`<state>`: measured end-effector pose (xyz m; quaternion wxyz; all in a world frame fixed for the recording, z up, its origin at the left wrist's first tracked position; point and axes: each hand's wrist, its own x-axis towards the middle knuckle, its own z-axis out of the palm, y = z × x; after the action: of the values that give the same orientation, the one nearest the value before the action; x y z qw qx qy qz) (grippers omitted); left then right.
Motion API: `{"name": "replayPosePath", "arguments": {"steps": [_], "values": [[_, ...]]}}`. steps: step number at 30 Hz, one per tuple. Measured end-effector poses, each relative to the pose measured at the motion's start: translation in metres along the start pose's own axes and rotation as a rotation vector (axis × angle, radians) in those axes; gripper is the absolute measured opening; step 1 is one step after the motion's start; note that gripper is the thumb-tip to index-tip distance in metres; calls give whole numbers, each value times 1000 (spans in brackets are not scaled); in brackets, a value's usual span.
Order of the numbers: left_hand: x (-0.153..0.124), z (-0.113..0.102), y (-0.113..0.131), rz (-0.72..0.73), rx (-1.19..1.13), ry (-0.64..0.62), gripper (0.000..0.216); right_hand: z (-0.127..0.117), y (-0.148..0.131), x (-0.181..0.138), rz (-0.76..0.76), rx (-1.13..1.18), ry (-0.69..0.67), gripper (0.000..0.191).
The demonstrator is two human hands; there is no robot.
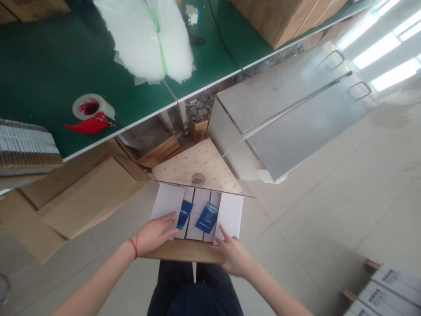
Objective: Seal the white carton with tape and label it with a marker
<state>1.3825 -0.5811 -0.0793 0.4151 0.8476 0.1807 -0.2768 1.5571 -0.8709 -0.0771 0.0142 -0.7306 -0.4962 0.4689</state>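
- Left hand (154,233) lies flat with fingers spread on the left white flap (167,202) of the box (187,251).
- Right hand (235,256), fingers open, touches the right flap (232,213).
- Box sits just beyond dark trousers (194,289), with blue booklets (207,217) inside.

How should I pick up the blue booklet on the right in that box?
Pinch its near edge from above, on the right side. The blue booklet lies slanted on top of the white packs in the carton, so its edges look free, and the right hand lies just beside it, open.
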Motion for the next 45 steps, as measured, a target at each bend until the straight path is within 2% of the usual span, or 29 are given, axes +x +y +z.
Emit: {"name": "replayPosePath", "arguments": {"steps": [3,6,7,10,12,14,16,18,21,23,24,26,30,32,34,36,37,38,40,42,43,45], "values": [[-4,-8,-28,-70,-313,-22,66,-7,28,5,-86,79,102,44],[-17,-13,-67,-181,-533,28,76,-16,54,27,-107,111,173,39],[-21,-12,-78,-215,-581,103,78,-18,62,37,-103,113,216,43],[-28,7,-99,-364,-645,446,85,-17,79,64,-41,88,396,55],[-22,28,-99,-472,-648,560,100,-8,82,71,18,59,509,57],[-8,47,-92,-516,-713,522,103,0,76,68,52,33,604,52],[6,62,-84,-501,-772,481,92,-1,60,57,41,10,692,42],[14,70,-80,-491,-777,497,84,-17,39,48,-13,-19,806,35],[15,75,-80,-492,-764,545,81,-55,6,48,-78,-69,1100,55],[13,78,-81,-488,-758,553,79,-69,-9,55,-128,-68,1100,58],[13,79,-82,-485,-757,553,78,-69,-14,57,-140,-64,1085,57],[14,80,-84,-481,-739,546,77,-52,-18,60,-138,-39,1062,55],[10,74,-86,-485,-678,506,83,16,-6,61,-170,24,994,59],[3,66,-79,-481,-611,543,84,44,5,66,-197,19,915,62],[0,56,-61,-447,-422,749,78,59,15,72,-207,25,871,65],[10,49,-31,-305,-156,968,65,65,19,79,-204,40,867,66],[21,49,-14,-186,-42,987,60,66,19,82,-201,46,872,66],[37,50,5,-40,52,925,59,67,18,84,-199,51,877,65],[75,59,39,163,198,685,60,68,15,85,-200,67,875,62],[110,72,62,165,299,569,59,68,20,76,-181,106,868,56],[124,78,69,135,335,548,60,66,30,67,-107,162,896,50],[139,88,72,82,387,545,62,58,63,40,175,335,1005,43]]}}
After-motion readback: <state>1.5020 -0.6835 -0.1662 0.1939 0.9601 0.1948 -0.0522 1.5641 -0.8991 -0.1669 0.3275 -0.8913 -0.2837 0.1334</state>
